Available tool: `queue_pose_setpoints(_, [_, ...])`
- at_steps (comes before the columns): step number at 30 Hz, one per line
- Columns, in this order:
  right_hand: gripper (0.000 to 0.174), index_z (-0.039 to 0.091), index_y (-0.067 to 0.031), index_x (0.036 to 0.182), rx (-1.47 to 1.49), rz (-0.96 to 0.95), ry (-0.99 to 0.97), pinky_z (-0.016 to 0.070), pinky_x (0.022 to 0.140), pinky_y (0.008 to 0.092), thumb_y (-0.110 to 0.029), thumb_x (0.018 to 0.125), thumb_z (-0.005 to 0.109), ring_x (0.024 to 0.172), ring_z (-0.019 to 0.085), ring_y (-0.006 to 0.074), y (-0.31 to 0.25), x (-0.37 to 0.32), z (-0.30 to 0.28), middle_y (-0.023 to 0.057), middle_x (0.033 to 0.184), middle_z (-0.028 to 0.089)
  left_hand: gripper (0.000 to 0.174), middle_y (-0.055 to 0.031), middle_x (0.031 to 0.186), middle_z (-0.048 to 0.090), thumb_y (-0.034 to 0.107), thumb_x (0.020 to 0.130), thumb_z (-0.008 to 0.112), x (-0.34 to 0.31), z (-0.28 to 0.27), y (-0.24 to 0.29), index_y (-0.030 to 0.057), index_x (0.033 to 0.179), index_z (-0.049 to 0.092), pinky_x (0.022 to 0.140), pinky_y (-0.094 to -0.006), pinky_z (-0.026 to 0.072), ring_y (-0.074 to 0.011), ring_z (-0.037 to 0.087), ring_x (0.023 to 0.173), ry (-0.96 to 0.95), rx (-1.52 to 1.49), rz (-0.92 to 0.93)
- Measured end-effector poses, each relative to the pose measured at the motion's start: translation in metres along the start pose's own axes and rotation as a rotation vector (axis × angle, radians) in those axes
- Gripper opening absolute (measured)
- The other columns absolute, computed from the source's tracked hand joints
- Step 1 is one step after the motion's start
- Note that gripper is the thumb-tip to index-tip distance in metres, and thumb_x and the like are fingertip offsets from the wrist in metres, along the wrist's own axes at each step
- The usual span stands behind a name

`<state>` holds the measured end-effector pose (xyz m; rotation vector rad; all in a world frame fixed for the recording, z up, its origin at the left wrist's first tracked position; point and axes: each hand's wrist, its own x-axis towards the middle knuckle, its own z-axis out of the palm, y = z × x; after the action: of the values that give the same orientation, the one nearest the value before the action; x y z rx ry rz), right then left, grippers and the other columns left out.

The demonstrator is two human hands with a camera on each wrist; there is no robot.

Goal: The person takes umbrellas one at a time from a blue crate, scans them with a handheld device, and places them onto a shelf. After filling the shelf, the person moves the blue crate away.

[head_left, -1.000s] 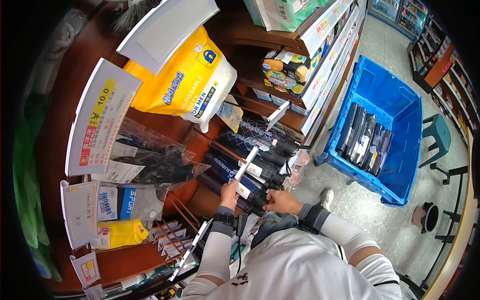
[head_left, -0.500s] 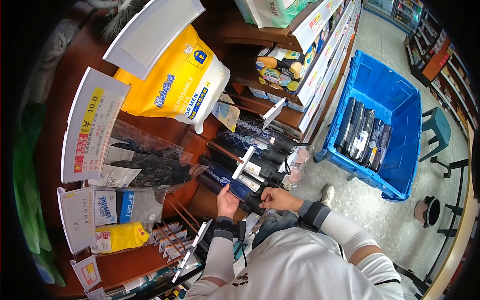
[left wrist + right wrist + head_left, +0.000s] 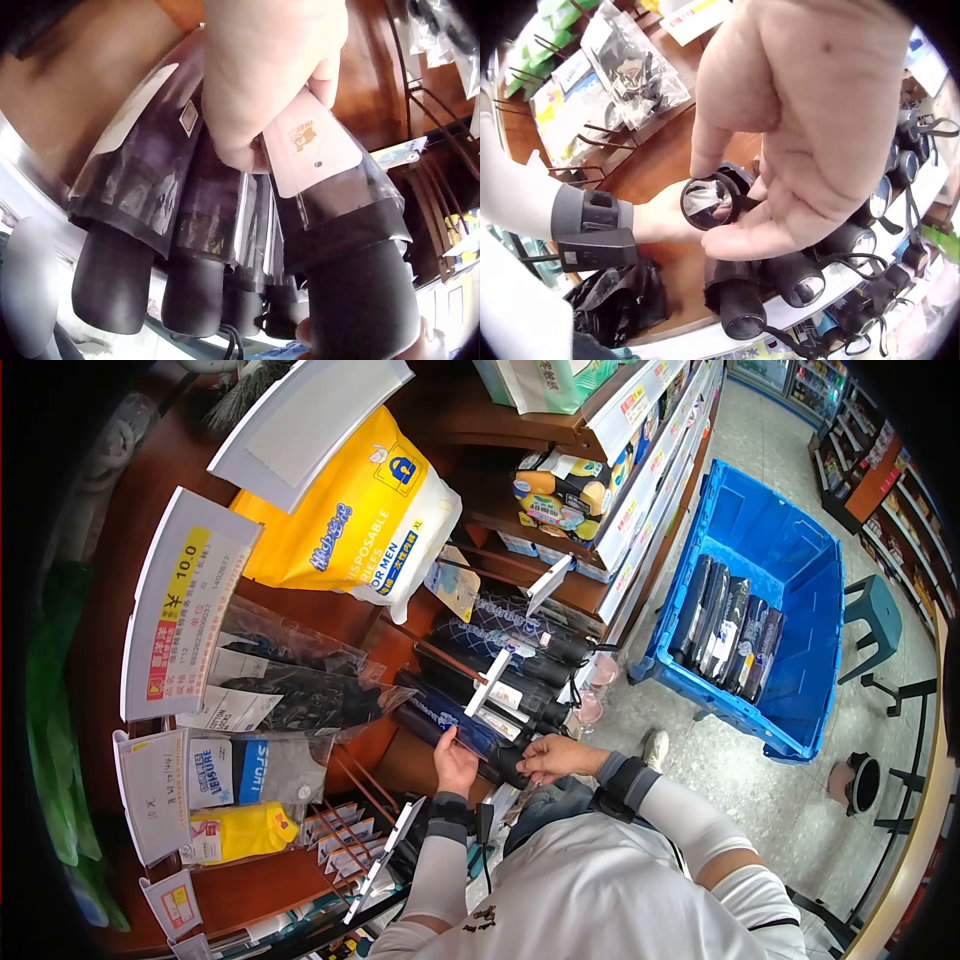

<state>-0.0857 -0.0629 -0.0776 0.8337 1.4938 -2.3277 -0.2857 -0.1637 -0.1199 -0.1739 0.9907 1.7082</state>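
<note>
A folded umbrella (image 3: 360, 277) in a clear sleeve, with a black handle and a pale tag, lies between both hands at the shelf front. My left hand (image 3: 457, 765) holds its wrapped body, fingers beside the tag in the left wrist view. At the handle's end, my right hand (image 3: 555, 758) grips with thumb and fingers; the round end cap (image 3: 709, 202) shows between them in the right wrist view. More sleeved umbrellas (image 3: 124, 255) lie side by side next to it, handles outward.
On the floor to the right stands a blue crate (image 3: 690, 715) with several wrapped umbrellas inside. Metal hooks with white label holders (image 3: 487, 682) jut over the shelf umbrellas. Bagged socks (image 3: 250, 770) and a yellow pack (image 3: 330, 510) hang at the left. A green stool (image 3: 872, 625) stands beyond the crate.
The left hand has drawn back slightly from the white label holder. The right hand has shifted a little left at the umbrella's handle. The head view has turned slightly.
</note>
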Motion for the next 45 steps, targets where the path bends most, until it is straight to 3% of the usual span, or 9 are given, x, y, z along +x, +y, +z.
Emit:
queue_pose_setpoints(5, [0.037,0.051,-0.0004,0.088,-0.127,-0.072,0.098,0.0463,0.059,0.0258,-0.03,0.07,0.064,0.067,0.057,0.015,-0.001,-0.001,0.003,0.0067,0.076,0.057,0.033,-0.007,0.104,0.053,0.026,0.078,0.05,-0.011,0.023,0.005,0.0057,0.104,0.049,0.09,-0.0379,0.0324,-0.0227,0.048,0.097,0.047,0.026,0.038])
queue_pose_setpoints(7, [0.043,0.048,0.0008,0.089,-0.646,-0.243,0.312,0.0453,0.062,0.0307,-0.03,0.065,0.066,0.07,0.057,0.0232,-0.002,-0.005,0.007,0.0127,0.077,0.057,0.033,-0.0071,0.104,0.052,0.028,0.079,0.052,-0.014,0.031,0.009,0.006,0.104,0.048,0.09,-0.0389,0.0323,-0.023,0.048,0.098,0.008,0.025,-0.101])
queue_pose_setpoints(10, [0.044,0.047,-0.0001,0.089,-0.722,-0.266,0.371,0.0433,0.067,0.0345,-0.029,0.062,0.066,0.076,0.056,0.0295,-0.002,-0.006,0.011,0.0164,0.08,0.056,0.033,-0.0074,0.104,0.052,0.026,0.078,0.054,-0.003,0.017,0.0,0.0064,0.104,0.048,0.089,-0.0391,0.0335,-0.023,0.048,0.098,0.139,0.109,-0.074])
queue_pose_setpoints(13, [0.042,0.046,-0.0012,0.088,-0.78,-0.239,0.387,0.0425,0.07,0.0354,-0.027,0.063,0.067,0.081,0.054,0.0304,0.0,-0.007,0.01,0.0159,0.083,0.055,0.032,-0.008,0.104,0.052,0.02,0.076,0.057,-0.001,0.013,0.0,0.0064,0.104,0.048,0.088,-0.0385,0.035,-0.0228,0.049,0.097,0.12,0.111,-0.107])
queue_pose_setpoints(20, [0.043,0.044,-0.0023,0.088,-0.794,-0.251,0.459,0.0422,0.07,0.0356,-0.023,0.06,0.069,0.084,0.053,0.0308,0.019,0.001,0.003,0.0167,0.087,0.053,0.028,-0.0075,0.101,0.052,0.011,0.075,0.057,0.005,0.017,-0.001,0.0056,0.101,0.048,0.085,-0.0362,0.0375,-0.0215,0.05,0.094,0.08,0.187,-0.05])
queue_pose_setpoints(22, [0.043,0.044,-0.0027,0.089,-0.799,-0.256,0.497,0.0421,0.07,0.0357,-0.024,0.061,0.069,0.084,0.053,0.031,0.019,0.001,0.002,0.0163,0.087,0.054,0.026,-0.004,0.095,0.053,0.006,0.073,0.058,0.012,0.012,-0.003,0.0091,0.097,0.049,0.081,-0.0314,0.0379,-0.0173,0.05,0.088,0.123,0.197,-0.067])
queue_pose_setpoints(26, [0.043,0.044,-0.0028,0.089,-0.772,-0.208,0.473,0.0421,0.071,0.0359,-0.025,0.061,0.069,0.084,0.053,0.0309,0.014,-0.003,-0.001,0.0161,0.087,0.054,0.026,-0.003,0.092,0.052,0.005,0.073,0.057,0.019,0.008,-0.004,0.0106,0.097,0.048,0.079,-0.0297,0.0372,-0.0167,0.049,0.085,0.145,0.24,-0.113])
queue_pose_setpoints(34, [0.045,0.045,-0.0025,0.088,-0.732,-0.228,0.496,0.0428,0.07,0.0361,-0.027,0.059,0.068,0.082,0.055,0.0312,0.026,0.009,-0.011,0.0164,0.085,0.056,0.027,-0.0023,0.091,0.052,0.0,0.073,0.054,0.016,0.02,-0.009,0.0103,0.097,0.048,0.072,-0.0287,0.0371,-0.0149,0.049,0.084,0.157,0.343,-0.03])
queue_pose_setpoints(45, [0.042,0.047,-0.0035,0.097,-0.729,-0.156,0.527,0.0432,0.071,0.0363,-0.025,0.065,0.064,0.083,0.055,0.0307,0.02,0.006,-0.01,0.0163,0.087,0.057,0.042,-0.0044,0.093,0.047,-0.002,0.072,0.051,0.005,0.038,-0.012,0.0081,0.111,0.037,0.08,-0.0321,0.0357,-0.0151,0.046,0.086,0.211,0.468,0.065])
